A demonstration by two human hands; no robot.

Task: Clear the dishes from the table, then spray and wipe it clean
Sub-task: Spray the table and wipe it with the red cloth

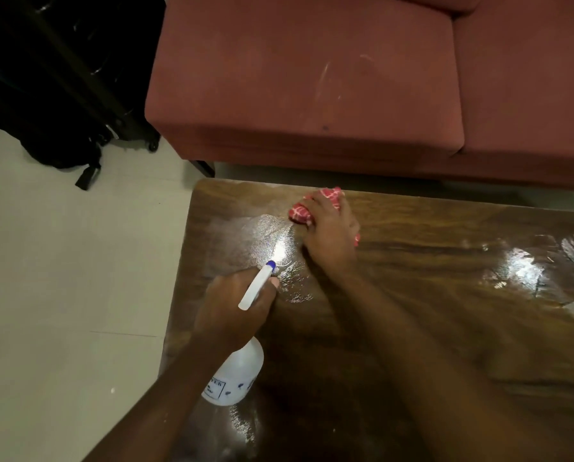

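Observation:
A dark wooden table fills the lower right, with wet shiny patches near its far left part and at the right. My left hand grips a white spray bottle by its neck, above the table's left side; the blue-tipped nozzle points at the wet patch. My right hand grips a bunched red and white cloth and presses it on the table near the far edge. No dishes are visible on the table.
A dark red sofa stands just beyond the table's far edge. A black suitcase and bag sit on the pale tiled floor at the upper left.

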